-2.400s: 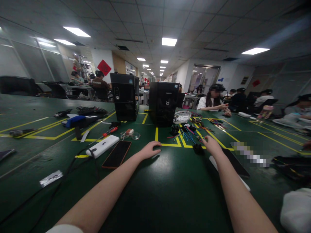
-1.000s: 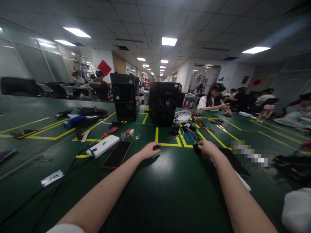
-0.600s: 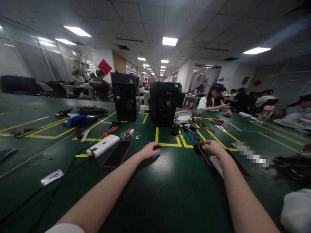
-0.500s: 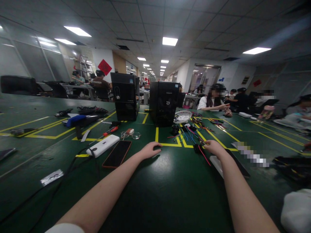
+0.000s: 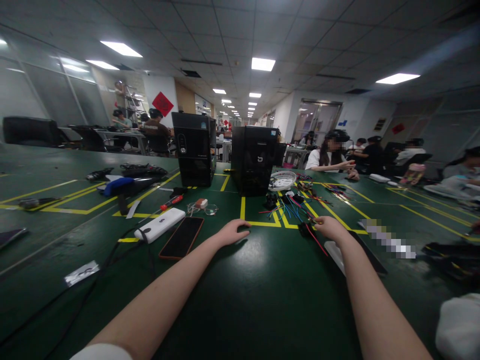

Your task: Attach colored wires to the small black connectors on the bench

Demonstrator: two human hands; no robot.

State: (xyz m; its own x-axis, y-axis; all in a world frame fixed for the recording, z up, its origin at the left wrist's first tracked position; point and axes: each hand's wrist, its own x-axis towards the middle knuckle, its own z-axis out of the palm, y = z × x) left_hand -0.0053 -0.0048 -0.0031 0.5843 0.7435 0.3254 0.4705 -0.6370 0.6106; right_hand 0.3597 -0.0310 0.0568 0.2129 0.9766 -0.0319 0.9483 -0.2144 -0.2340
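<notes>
1. The right hand (image 5: 330, 229) has moved off the black connector with red wire (image 5: 304, 229), leaving it loose on the green counter (image 5: 255, 300); I cannot tell whether it pinches anything.
2. The left hand (image 5: 229, 232) curls loosely, empty.

Just one view ran, and from the wearer's head it faced forward across the green table (image 5: 258, 300), left hand (image 5: 233, 233) and right hand (image 5: 331, 230) near, two black computer towers (image 5: 193, 150) (image 5: 252, 162) farther off, ceiling (image 5: 225, 30) above.
</notes>
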